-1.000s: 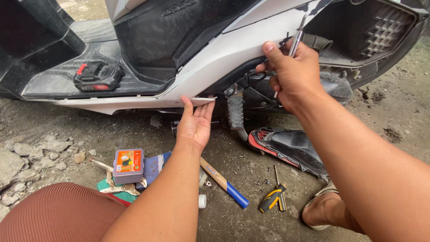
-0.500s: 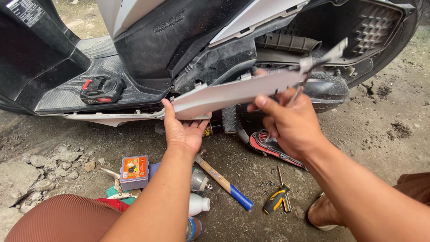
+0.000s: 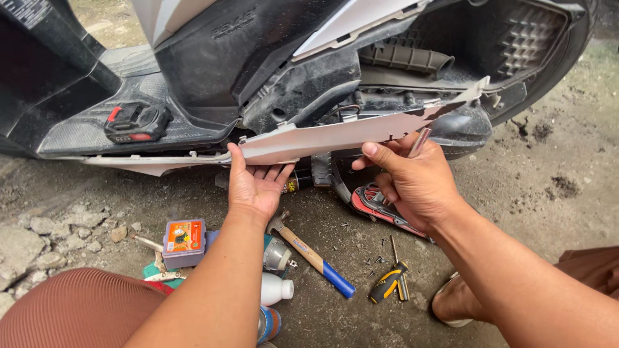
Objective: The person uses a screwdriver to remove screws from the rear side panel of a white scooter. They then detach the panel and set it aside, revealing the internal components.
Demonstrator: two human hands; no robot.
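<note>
A long white side panel (image 3: 335, 134) of a scooter (image 3: 271, 58) hangs loose below the scooter's body, tilted up to the right. My left hand (image 3: 255, 183) holds its lower edge from beneath, palm up, near the panel's middle. My right hand (image 3: 412, 183) grips the panel's right part with the thumb on its edge, and a thin metal tool (image 3: 419, 140) sticks up from the same fist. Behind the panel the scooter's dark inner frame and engine parts show.
On the dirt ground lie a hammer (image 3: 313, 254) with a blue grip, a yellow-handled pliers (image 3: 387, 283), loose screws, a small orange box (image 3: 184, 240), a white bottle (image 3: 276, 290) and a red-trimmed panel (image 3: 380, 205). A black-and-red battery pack (image 3: 137, 122) rests on the footboard. Stones lie left.
The white panel has come away from the scooter's side and dropped lower. Both hands have moved down and toward me with it; the right hand came off the upper body.
</note>
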